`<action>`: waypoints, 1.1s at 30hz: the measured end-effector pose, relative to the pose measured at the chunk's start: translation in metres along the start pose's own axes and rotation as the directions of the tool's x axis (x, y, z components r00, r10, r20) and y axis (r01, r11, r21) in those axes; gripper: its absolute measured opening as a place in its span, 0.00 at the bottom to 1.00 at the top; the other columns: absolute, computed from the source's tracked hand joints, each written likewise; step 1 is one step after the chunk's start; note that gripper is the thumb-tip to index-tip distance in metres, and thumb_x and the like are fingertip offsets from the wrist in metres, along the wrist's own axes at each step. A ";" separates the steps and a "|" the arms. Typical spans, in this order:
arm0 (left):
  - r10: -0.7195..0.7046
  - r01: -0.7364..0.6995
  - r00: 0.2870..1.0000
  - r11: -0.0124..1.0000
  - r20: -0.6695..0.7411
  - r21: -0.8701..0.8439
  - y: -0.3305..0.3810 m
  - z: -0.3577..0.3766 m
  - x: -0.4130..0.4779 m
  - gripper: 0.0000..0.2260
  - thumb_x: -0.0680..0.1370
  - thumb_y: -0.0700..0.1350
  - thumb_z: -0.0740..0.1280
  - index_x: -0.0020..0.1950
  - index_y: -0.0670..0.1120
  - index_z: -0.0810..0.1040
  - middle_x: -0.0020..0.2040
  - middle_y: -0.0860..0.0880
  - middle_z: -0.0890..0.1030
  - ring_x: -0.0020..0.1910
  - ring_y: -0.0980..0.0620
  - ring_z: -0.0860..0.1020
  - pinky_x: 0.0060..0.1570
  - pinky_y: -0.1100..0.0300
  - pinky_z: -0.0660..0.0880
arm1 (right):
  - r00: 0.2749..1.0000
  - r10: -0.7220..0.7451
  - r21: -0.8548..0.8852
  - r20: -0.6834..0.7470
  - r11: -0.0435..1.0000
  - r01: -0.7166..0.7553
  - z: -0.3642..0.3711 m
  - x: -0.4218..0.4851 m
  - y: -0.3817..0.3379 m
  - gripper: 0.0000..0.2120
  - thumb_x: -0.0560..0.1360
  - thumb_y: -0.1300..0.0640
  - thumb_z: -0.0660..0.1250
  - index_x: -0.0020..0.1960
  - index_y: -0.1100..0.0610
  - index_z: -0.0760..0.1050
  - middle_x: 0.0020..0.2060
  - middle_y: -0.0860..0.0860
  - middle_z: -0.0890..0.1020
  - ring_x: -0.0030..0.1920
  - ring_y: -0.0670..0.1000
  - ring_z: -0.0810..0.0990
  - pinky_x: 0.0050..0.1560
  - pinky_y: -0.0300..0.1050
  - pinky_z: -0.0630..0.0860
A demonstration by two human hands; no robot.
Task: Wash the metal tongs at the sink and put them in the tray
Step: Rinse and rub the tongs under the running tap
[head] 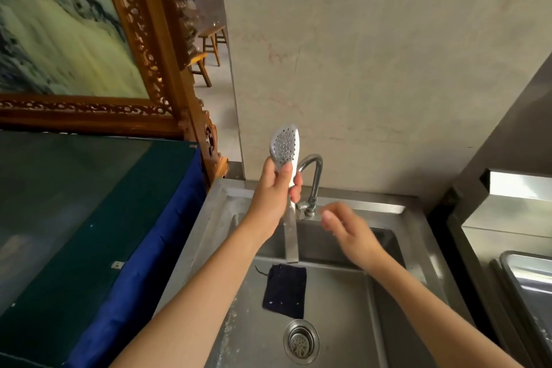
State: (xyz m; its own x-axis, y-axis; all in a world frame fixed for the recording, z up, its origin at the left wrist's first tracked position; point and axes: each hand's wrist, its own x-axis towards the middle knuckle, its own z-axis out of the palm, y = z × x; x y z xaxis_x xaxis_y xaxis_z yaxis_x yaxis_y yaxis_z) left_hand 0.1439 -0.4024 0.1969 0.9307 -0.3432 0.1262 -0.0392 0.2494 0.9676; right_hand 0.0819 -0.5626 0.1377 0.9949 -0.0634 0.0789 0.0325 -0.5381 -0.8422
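Left hand point(276, 188) is closed around the tongs point(287, 176), gripping just under the perforated head; thumb across the front, fingers wrapped behind. Tongs are held upright, long axis near vertical: head up, just left of the faucet point(312, 179) spout, handle end hanging down into the sink point(328, 293) basin. Right hand point(343, 227) is empty, fingers loosely spread and slightly blurred, just right of the faucet base and near its lever, not touching it as far as I can tell. No water stream visible from the faucet. Judgement: rinse step, and the right hand is the nearer one to the lever, so it works the tap while the left keeps the tongs. Key relation: head sits about level with the spout mouth and to its left, so the tongs need to drop and shift right to get under it. Dark cloth point(285, 290) lies on the basin floor below the faucet, drain point(301, 341) nearer the camera. Tray point(525, 278) sits right of the sink, well apart from the faucet, on the right hand's side, so drop-off later means a reach across or a hand swap.
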 end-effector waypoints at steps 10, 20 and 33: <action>-0.143 0.178 0.920 0.982 -0.365 0.064 -0.109 -0.088 -0.051 0.08 0.80 0.50 0.57 0.55 0.51 0.73 0.33 0.52 0.75 0.23 0.59 0.66 0.24 0.68 0.65 | 0.986 0.142 -0.408 0.082 0.908 -0.097 0.020 0.062 0.101 0.17 0.79 0.48 0.57 0.63 0.56 0.67 0.49 0.55 0.81 0.47 0.56 0.79 0.50 0.54 0.78; -0.374 0.416 0.865 0.908 -0.336 0.060 -0.230 -0.066 -0.026 0.06 0.80 0.44 0.56 0.49 0.44 0.69 0.31 0.51 0.71 0.21 0.59 0.63 0.20 0.68 0.61 | 0.978 0.122 -0.703 0.171 0.711 0.034 0.102 0.132 0.169 0.33 0.78 0.53 0.62 0.75 0.56 0.47 0.69 0.59 0.68 0.62 0.61 0.74 0.53 0.56 0.77; -0.419 0.461 0.859 0.883 -0.293 0.090 -0.287 -0.067 -0.018 0.10 0.80 0.46 0.57 0.39 0.51 0.67 0.31 0.51 0.72 0.21 0.59 0.63 0.22 0.67 0.60 | 0.987 -0.104 -0.855 0.122 0.494 0.158 0.129 0.161 0.204 0.30 0.78 0.68 0.56 0.75 0.65 0.44 0.62 0.60 0.72 0.53 0.60 0.78 0.39 0.50 0.76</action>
State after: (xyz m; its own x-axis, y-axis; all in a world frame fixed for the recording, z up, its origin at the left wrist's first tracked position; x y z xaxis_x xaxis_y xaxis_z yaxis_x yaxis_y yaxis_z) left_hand 0.1625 -0.4073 -0.0980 0.9228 -0.1343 -0.3610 0.3618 -0.0193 0.9321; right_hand 0.2615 -0.5746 -0.0899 0.9903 0.0962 0.1000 0.0913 -0.9944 0.0524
